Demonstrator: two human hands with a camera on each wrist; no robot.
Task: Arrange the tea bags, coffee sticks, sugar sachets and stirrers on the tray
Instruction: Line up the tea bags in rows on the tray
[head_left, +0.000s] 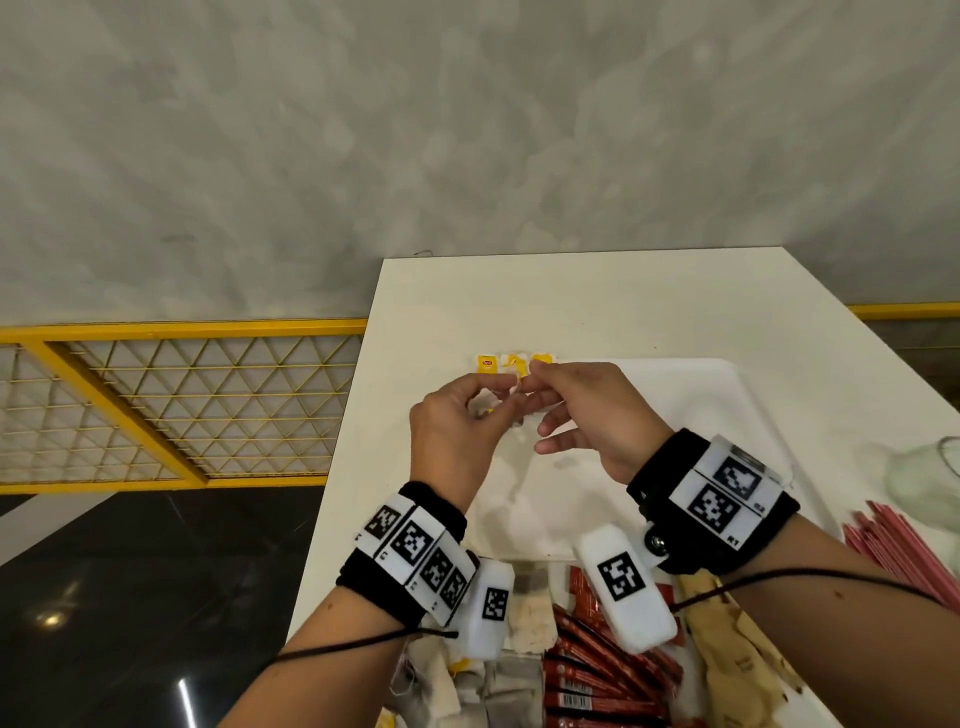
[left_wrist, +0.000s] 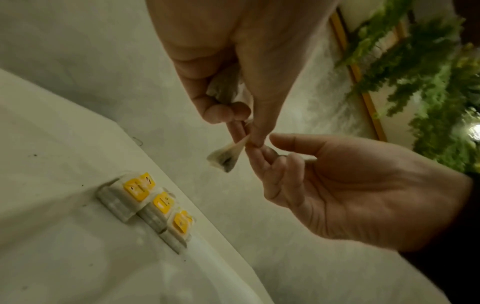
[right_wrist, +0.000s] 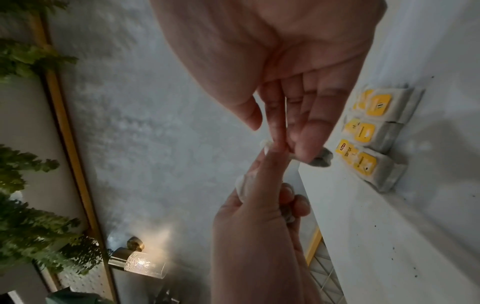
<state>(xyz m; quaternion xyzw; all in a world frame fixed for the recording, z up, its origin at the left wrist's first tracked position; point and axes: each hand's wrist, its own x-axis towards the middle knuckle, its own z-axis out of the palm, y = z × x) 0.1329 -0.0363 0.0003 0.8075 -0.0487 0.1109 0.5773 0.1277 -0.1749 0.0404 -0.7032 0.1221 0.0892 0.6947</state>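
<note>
Both hands meet above the far left corner of the white tray (head_left: 737, 400). My left hand (head_left: 501, 392) pinches a tea bag (left_wrist: 226, 157) between thumb and forefinger and keeps more tea bags (left_wrist: 223, 88) bunched in its palm. The fingers of my right hand (head_left: 535, 382) pinch the same tea bag (right_wrist: 320, 160) from the other side. Just beyond the hands, three tea bags with yellow tags (head_left: 511, 364) lie side by side in a row at the tray's far left corner; the row of tea bags (left_wrist: 153, 207) shows in both wrist views.
At the table's near edge lie a pile of loose tea bags (head_left: 524, 618), red coffee sticks (head_left: 597, 670) and brown sugar sachets (head_left: 727, 654). Red stirrers (head_left: 904, 551) and a glass jar (head_left: 930, 478) are at the right. The table's left edge drops off beside a yellow railing (head_left: 182, 332).
</note>
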